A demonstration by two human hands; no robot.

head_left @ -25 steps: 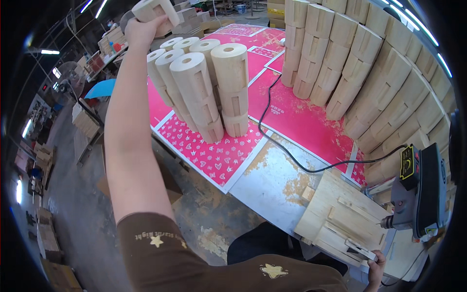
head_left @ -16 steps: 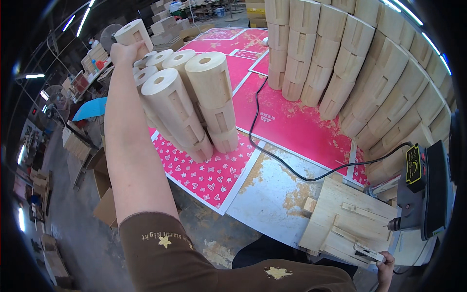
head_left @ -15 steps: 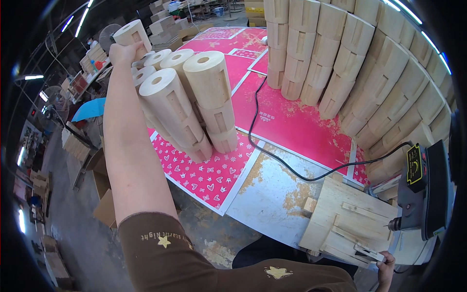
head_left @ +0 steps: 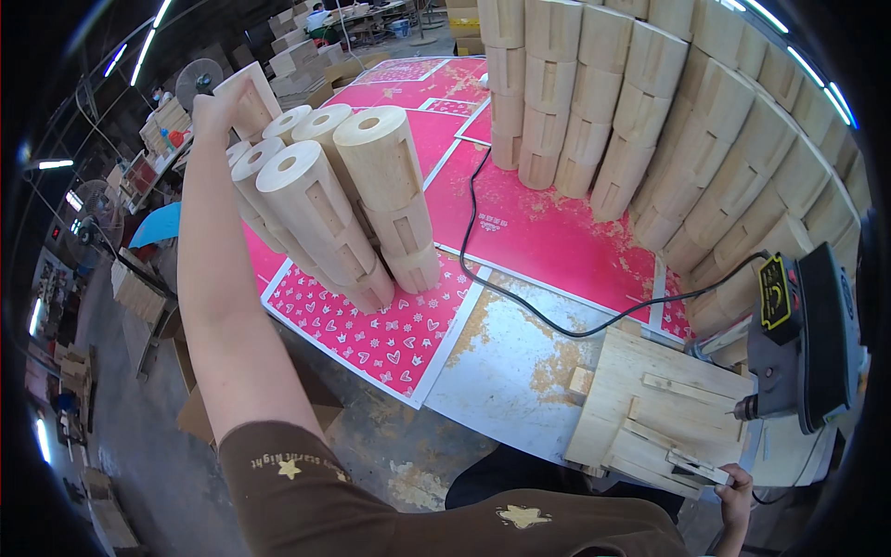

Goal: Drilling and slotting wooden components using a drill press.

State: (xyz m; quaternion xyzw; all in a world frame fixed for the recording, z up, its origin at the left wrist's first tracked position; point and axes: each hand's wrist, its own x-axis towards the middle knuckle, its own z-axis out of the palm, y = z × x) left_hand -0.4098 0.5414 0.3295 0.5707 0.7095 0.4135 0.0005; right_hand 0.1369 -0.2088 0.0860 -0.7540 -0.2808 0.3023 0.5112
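My left hand [head_left: 213, 113], arm stretched far out, is closed on a pale wooden cylinder [head_left: 251, 100], held tilted beside the far end of a group of stacks. These wooden cylinders [head_left: 295, 190] have round holes in their tops and rectangular notches in their sides. At the lower right, my right hand [head_left: 736, 492] pinches the end of a narrow pale strip [head_left: 701, 467] on a wooden jig [head_left: 682, 385]. The jig's board carries several wooden bars. A drill press [head_left: 803, 343] stands over the jig's right side, its bit [head_left: 740, 409] pointing at it.
Tall stacks of similar cylinders [head_left: 640, 111] form a wall at the right. A black cable [head_left: 473, 223] crosses the pink sheets [head_left: 548, 246] on the table. Sawdust and a small wooden block [head_left: 581, 381] lie near the jig. A cardboard box [head_left: 195, 413] stands below the table's left edge.
My left hand has tipped the held cylinder, so its top hole no longer shows. The whole view has shifted slightly. My right hand stays at the jig's strip.
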